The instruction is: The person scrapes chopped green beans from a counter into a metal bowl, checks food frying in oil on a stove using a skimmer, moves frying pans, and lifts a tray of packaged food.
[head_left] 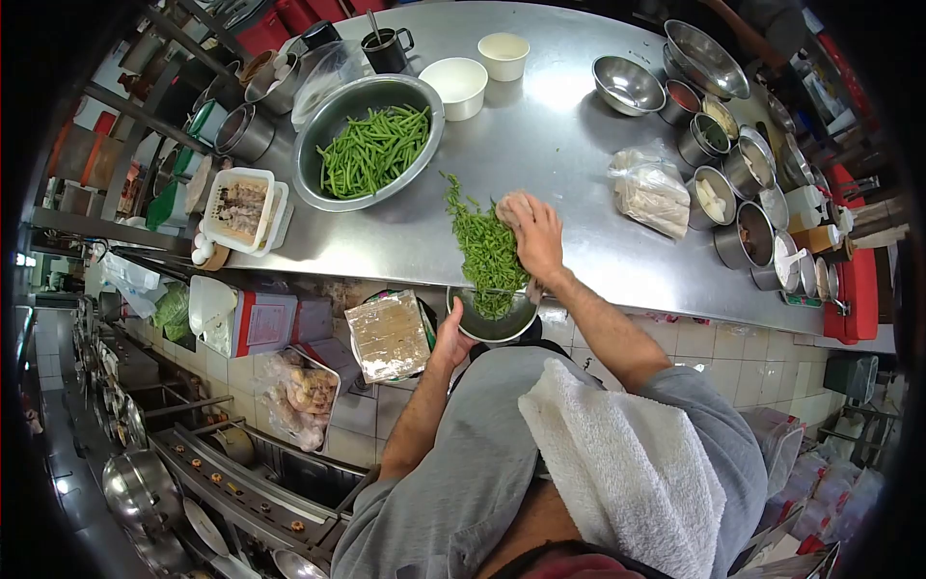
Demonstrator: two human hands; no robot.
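A heap of chopped green beans (482, 241) lies at the near edge of the steel table, and part of it hangs over into a metal bowl (497, 331). The bowl is tucked just under the edge, against my body. My left hand (451, 338) grips its left side. On the right flank of the heap rests my right hand (531, 230), its fingers cupped and touching the cut pieces. To the upper left, a large steel basin (436, 121) holds long green beans (376, 150).
White tubs (453, 87) and a black mug (388, 51) stand behind the basin. A bagged white stack (651, 193) and several metal containers (714, 198) line the right side. Below the table are a board-covered bucket (391, 336) and a bag of meat (304, 391).
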